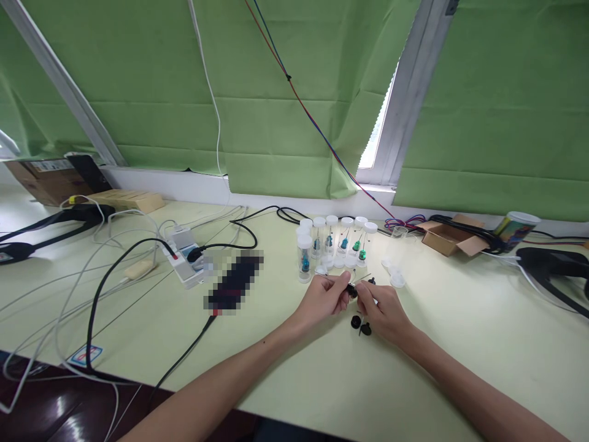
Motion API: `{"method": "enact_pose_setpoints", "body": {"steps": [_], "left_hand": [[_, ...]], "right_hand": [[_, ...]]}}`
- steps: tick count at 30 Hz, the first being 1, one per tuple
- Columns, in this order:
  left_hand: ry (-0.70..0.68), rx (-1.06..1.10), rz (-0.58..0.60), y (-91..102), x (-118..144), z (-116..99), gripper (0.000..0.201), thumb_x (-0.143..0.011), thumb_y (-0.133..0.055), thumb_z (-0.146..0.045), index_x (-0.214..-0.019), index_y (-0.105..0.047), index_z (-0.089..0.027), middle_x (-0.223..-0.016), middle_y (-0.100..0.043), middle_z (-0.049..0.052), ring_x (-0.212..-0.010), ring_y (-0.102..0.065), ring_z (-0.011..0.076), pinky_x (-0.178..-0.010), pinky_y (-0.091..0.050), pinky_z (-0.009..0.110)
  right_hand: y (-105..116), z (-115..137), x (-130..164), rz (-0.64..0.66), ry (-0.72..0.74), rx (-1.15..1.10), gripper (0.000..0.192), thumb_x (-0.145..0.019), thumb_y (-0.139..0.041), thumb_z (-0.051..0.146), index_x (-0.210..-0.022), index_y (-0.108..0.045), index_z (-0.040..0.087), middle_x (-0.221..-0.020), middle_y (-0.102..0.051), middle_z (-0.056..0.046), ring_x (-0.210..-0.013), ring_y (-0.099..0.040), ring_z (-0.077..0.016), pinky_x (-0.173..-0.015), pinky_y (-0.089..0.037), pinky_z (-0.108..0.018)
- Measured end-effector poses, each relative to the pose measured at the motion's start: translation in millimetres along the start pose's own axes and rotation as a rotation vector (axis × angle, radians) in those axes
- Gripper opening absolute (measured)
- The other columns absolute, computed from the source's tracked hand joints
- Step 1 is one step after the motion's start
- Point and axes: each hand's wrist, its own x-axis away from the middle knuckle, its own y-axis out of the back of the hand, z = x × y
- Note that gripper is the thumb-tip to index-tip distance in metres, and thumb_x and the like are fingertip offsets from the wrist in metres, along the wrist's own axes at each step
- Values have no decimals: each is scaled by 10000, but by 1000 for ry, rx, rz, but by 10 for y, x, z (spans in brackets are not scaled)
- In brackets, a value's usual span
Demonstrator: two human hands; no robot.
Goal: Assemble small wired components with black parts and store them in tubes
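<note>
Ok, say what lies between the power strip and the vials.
In the head view, a dark, pixelated slab lies between the power strip and the vials; a black cable curves behind it.

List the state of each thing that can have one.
Left hand: pinching a small round black piece.
Right hand: at that piece, hold unclear.
Clear cylindrical vials with white caps: upright, capped.
Black round pieces: lying loose.
White plastic power strip: black plug inserted.
Brown cardboard box: flaps open.
Green fabric shades: lowered.
Dark flat device: cable attached.
</note>
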Motion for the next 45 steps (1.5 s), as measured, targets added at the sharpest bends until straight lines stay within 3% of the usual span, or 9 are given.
{"method": "enact_pose_setpoints", "body": {"steps": [4, 6, 8, 17, 27, 34, 45], "left_hand": [[-9, 8, -47, 17, -14, 22, 602, -860, -443, -656, -527, -510, -159, -464, -450, -18, -427, -384, 85, -472, -302, 247], [-3, 32, -72, 25, -23, 34, 593, -853, -448, -663, -543, -507, -161, -484, -460, -16, -432, -389, 86, -467, -303, 245], [-1, 41, -86, 28, -32, 46, 595, -847, -448, -673, -548, -507, -161, -488, -461, -15, -435, -391, 88, -464, -304, 246], [-42, -3, -45, 31, -12, 13, 582, -866, -454, -630, -518, -485, -165, -477, -436, -16, -449, -383, 91, -488, -302, 255], [-143, -214, -56, 87, -22, -19, 574, -894, -410, -601, -520, -451, -168, -519, -433, -12, -528, -382, 108, -534, -307, 257], [-81, -163, -34, 77, -61, 56, 628, -875, -388, -663, -492, -457, -169, -480, -441, -11, -480, -384, 97, -522, -330, 251], [-8, -33, -20, 34, -40, 45, 639, -844, -427, -695, -503, -489, -158, -473, -461, -8, -439, -387, 86, -475, -302, 251]], "right_hand": [[10, 14, 13, -26, -39, -22, 232, -989, -398, 349, -889, -542, 198, -525, -447, 64, -471, -416, -109, -493, -324, -240], [5, 33, 20, -26, -21, -37, 186, -961, -468, 349, -1045, -528, 194, -538, -445, 74, -483, -419, -114, -486, -329, -236], [-3, 52, 22, -22, 8, -51, 200, -941, -509, 337, -1084, -508, 195, -542, -447, 79, -483, -412, -113, -486, -339, -234], [-6, 39, 9, -23, 59, 4, 135, -955, -481, 314, -1007, -521, 197, -554, -442, 69, -480, -389, -109, -463, -302, -235], [-9, 6, 8, 74, -10, 15, 248, -993, -401, 338, -876, -571, 200, -533, -445, 57, -463, -382, -114, -498, -344, -249], [-8, 36, -14, 100, -15, 14, 345, -1013, -334, 330, -713, -463, 219, -520, -451, 46, -461, -399, -119, -505, -348, -255], [-18, -2, -12, 79, -23, 35, 408, -1019, -306, 359, -643, -391, 225, -505, -476, 36, -456, -437, -120, -516, -366, -257]]}}
